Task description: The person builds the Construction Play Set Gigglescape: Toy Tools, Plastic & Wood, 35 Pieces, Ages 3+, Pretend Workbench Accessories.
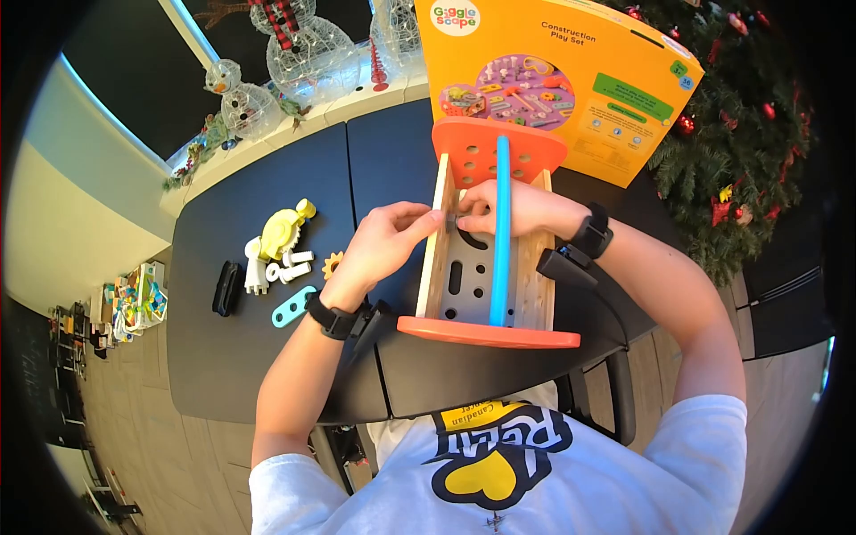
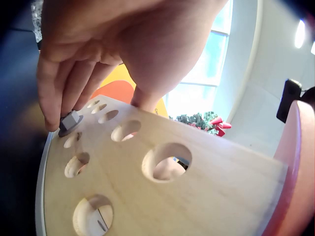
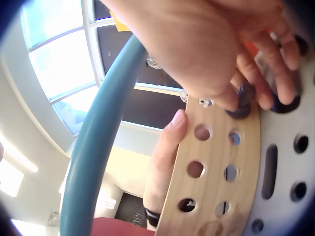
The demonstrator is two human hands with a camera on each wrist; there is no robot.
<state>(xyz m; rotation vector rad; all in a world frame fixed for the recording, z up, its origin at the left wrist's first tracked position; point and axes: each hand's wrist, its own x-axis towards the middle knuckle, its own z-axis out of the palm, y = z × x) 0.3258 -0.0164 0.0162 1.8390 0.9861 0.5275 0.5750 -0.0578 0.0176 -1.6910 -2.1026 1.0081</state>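
A toy toolbox stands on the table, with pale wooden side panels point(image 2: 123, 172), orange end pieces point(image 1: 486, 333), a blue bar handle point(image 1: 502, 232) and a grey base point(image 3: 285, 172). My left hand point(image 1: 385, 239) is at the outside of the left panel. Its fingertips hold a grey bolt point(image 2: 70, 122) against the wood near the lower edge, and its thumb hooks over the top edge. Inside the box, my right hand point(image 1: 522, 209) reaches under the handle and pinches a dark grey round piece point(image 3: 240, 102) at the same panel's inner face. My fingers partly hide that piece.
Left on the dark table lie a yellow toy saw point(image 1: 282, 234), white pieces point(image 1: 290, 267), a yellow gear point(image 1: 333, 264), a light-blue strip with holes point(image 1: 292, 308) and a black case point(image 1: 226, 288). Behind the box stands a yellow carton point(image 1: 615, 80), beside a decorated tree point(image 1: 740, 134).
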